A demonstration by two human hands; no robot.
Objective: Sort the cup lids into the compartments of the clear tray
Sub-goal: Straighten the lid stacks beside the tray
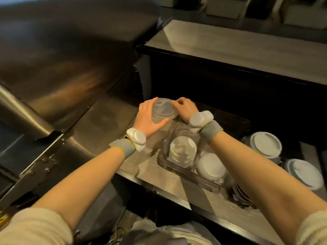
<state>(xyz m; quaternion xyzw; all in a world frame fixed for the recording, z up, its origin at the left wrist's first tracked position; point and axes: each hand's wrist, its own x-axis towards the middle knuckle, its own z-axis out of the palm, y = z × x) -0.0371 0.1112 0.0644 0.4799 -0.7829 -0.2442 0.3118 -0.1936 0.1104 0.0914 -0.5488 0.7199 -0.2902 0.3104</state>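
This is mid-sort, at the placing step. The left hand [150, 119] is wrapped round a stack of clear lids [164, 110], thumb on the near side and the other fingers [147, 105] round the far side, holding it up over the far end of the clear tray [165, 163]. The right hand [186, 109] is on the opposite edge of the same stack with its fingers [178, 101] curled in. It looks like they're pinching the rim, though the frame is soft there, so I wouldn't swear whether it's just the top lid or the whole stack.

The tray sits on the wood-grain tabletop [139, 165]. Two of its compartments already have stuff in them: a stack of translucent lids [183, 150] in the middle one and a stack of white lids [210, 167] in the one nearest the camera. The far compartment, right under the held stack, seems to be the free one. Two more white lid piles [266, 145] sit off to the right, outside the tray, so I'd say there's a fair bit left to do.

Next move, my guess: lower the stack straight down into that far compartment. It needs to stay squared up so the lids don't fan out or catch the divider. Then let go with both hands and go for the piles on the right.
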